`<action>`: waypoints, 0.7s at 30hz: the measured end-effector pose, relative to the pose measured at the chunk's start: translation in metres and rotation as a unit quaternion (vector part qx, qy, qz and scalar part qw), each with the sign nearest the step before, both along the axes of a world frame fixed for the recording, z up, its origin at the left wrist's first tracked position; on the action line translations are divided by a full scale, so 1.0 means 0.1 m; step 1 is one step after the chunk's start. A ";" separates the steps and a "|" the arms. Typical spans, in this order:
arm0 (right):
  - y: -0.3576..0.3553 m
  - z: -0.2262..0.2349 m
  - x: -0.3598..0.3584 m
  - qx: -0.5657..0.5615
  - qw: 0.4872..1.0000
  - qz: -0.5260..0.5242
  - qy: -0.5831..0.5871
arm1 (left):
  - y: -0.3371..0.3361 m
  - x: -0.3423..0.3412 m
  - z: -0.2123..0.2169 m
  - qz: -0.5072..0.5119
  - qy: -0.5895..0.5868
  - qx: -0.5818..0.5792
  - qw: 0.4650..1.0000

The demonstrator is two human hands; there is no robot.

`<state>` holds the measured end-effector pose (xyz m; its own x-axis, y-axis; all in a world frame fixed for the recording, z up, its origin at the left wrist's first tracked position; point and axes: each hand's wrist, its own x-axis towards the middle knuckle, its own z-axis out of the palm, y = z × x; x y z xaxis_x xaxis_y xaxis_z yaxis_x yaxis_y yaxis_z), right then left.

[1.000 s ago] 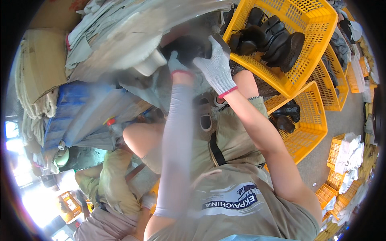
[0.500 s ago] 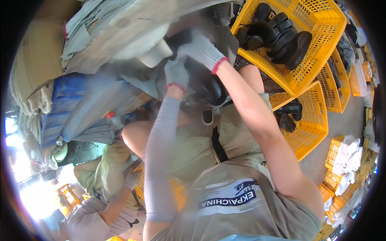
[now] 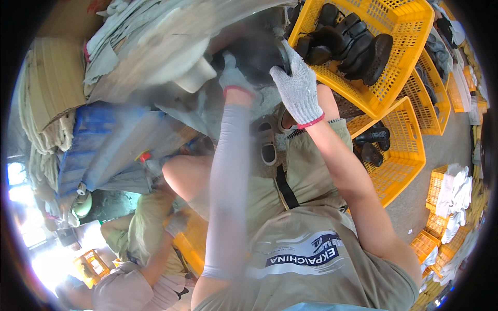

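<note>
A dark, motion-smeared black shoe (image 3: 255, 58) lies crosswise between my gloved hands, near a pale rounded buffing wheel (image 3: 168, 54) with a white blunt hub (image 3: 196, 75). My left hand (image 3: 234, 75), in a white knit glove below a grey sleeve, grips the shoe's near left side with the thumb raised. At its right end my right hand (image 3: 298, 88), in a grey-white glove with a red cuff, is closed around the edge, fingers mostly behind it. Blur hides the shoe's details and whether it touches the wheel.
A yellow crate (image 3: 402, 62) of black shoes (image 3: 358, 49) stands to the right, with another yellow crate (image 3: 402, 155) below it. Blue sheeting (image 3: 98, 140) and cardboard (image 3: 57, 83) are at left. A co-worker (image 3: 129, 280) sits at the lower left.
The shoe has swung from hanging downward to lying crosswise, farther up. My right hand has moved right and down, away from my left hand, which has moved slightly right and up.
</note>
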<state>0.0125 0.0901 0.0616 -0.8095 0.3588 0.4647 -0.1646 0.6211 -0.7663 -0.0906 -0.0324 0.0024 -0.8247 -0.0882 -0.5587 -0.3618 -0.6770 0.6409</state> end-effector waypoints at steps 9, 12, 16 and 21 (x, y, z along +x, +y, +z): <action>-0.12 0.04 -0.30 0.080 0.994 0.074 -0.026 | -0.50 -0.21 -0.72 -0.175 0.064 0.166 0.968; -0.18 0.04 -0.46 0.143 0.983 0.117 0.005 | -0.96 -0.17 -0.84 -0.193 0.113 -0.233 0.946; -0.20 0.04 -0.66 0.193 0.966 0.163 -0.054 | -1.30 0.04 -0.76 -0.126 0.180 -0.568 0.793; -0.23 -0.01 -0.84 0.090 0.976 0.159 -0.121 | -1.21 0.26 -0.48 -0.182 0.159 -0.695 0.678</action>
<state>-0.0712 0.0673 0.0604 -0.9602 0.0023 0.2791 -0.1987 0.6969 -0.6891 -0.0648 -0.1537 -0.0460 -0.9922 -0.1061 0.0657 -0.0377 0.7564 0.6530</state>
